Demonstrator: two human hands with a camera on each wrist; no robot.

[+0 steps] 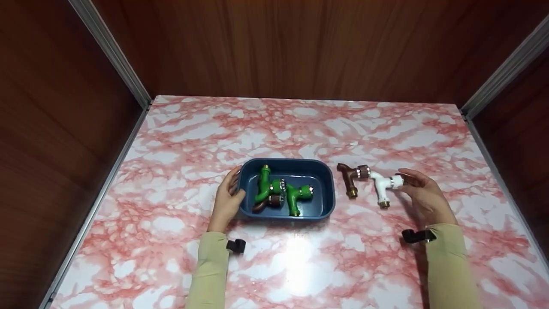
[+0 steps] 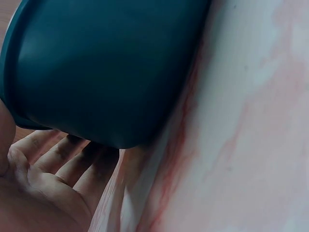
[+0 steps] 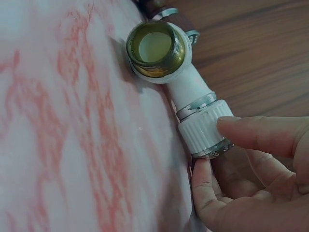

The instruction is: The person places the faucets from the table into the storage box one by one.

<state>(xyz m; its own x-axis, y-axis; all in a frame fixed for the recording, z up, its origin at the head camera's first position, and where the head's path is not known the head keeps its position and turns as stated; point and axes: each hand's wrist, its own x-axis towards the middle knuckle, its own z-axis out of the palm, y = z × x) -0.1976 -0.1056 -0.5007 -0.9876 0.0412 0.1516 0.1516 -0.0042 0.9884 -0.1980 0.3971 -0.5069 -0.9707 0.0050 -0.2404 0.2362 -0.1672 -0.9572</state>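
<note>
A dark blue plastic box (image 1: 315,211) stands on the table, holding green taps (image 1: 293,199) and a brown one (image 1: 275,200). At its left end is my left hand (image 1: 227,201), thumb by the rim and fingers fairly straight along the outer wall; the left wrist view shows this wall (image 2: 106,72) close up. Right of the box lies a white tap (image 1: 381,184) with a brass threaded end. My right hand (image 1: 426,197) pinches its ribbed white knob (image 3: 205,128) between thumb and fingers. Another brown tap (image 1: 351,178) lies beside the white one, close to its spout.
The table top (image 1: 274,128) has a red and white marbled pattern. Brown wood-grain panels (image 1: 274,51) stand behind it and at both sides, with metal strips at the corners. A bright light reflection shows in front of the box.
</note>
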